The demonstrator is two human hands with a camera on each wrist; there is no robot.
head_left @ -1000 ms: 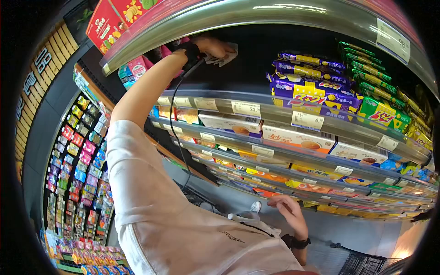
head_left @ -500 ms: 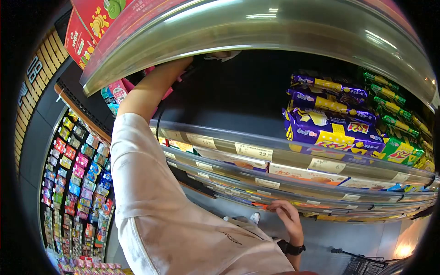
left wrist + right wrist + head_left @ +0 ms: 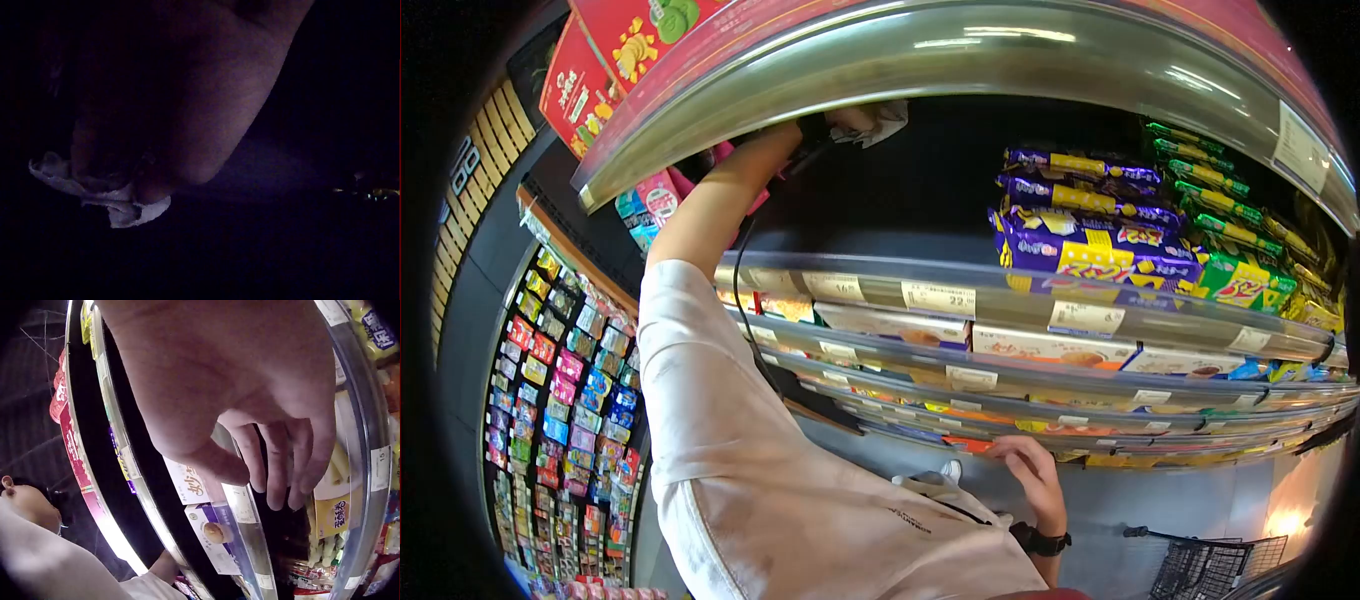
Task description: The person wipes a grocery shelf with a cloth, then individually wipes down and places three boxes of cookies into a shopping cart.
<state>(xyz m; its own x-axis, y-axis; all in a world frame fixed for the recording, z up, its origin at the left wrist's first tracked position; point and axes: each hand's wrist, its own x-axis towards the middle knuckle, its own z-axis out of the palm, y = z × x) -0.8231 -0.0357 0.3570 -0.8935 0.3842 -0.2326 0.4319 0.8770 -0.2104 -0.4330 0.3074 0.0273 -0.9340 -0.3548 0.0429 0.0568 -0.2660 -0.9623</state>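
Note:
My left hand point(image 3: 852, 121) reaches deep onto the dark upper shelf point(image 3: 880, 215), partly hidden behind the front rail of the shelf above. It holds a crumpled white cloth point(image 3: 887, 126), which shows beyond the fingers. In the dim left wrist view the cloth point(image 3: 140, 214) bunches beneath the fingertips, low over a dark surface. My right hand point(image 3: 1037, 485) hangs in front of the lower shelves, fingers loosely bent and holding nothing. The right wrist view shows this hand point(image 3: 250, 394) in front of boxed biscuits.
Purple biscuit packs point(image 3: 1090, 240) and green packs point(image 3: 1240, 278) stand on the right of the upper shelf. Pink packages point(image 3: 662, 200) sit at its left end. A black cable point(image 3: 745, 310) hangs from the left arm. A black basket cart point(image 3: 1210, 565) stands on the floor.
The head view has shifted, and the upper rail now covers more of the left arm. The left hand with the cloth went further behind the rail, then came partly back into sight. The right hand hardly moved.

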